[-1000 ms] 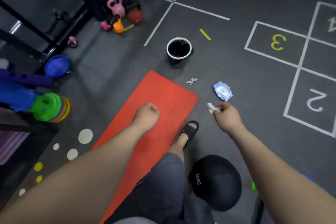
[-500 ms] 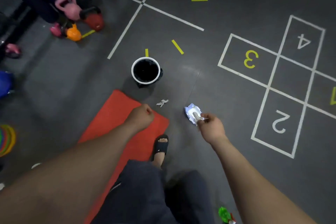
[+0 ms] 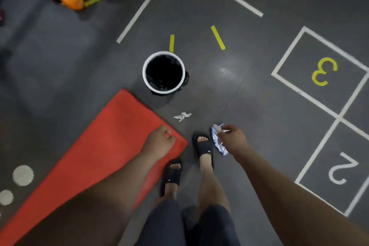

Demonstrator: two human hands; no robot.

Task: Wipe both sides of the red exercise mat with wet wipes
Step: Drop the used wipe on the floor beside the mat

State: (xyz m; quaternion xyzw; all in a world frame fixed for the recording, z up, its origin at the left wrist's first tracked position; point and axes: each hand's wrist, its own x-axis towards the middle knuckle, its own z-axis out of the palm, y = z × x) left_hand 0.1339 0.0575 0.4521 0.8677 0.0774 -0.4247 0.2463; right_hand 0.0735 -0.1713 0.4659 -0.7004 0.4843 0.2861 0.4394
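The right hand [image 3: 232, 139] has drawn in over the wipe pack [image 3: 219, 145], pinching a white wipe [image 3: 216, 127].
The red mat [image 3: 103, 146] lies flat at lower left, long axis running up-right toward the bin [image 3: 148, 84]; plain smooth red; the left hand [image 3: 160, 142] is fisted above its end, holding nothing.

the right hand [image 3: 232, 140], pinching a crumpled white wipe [image 3: 217, 127], has moved over the blue-white wipes pack [image 3: 218, 146]; both black sandals [image 3: 204, 150] have stepped forward.
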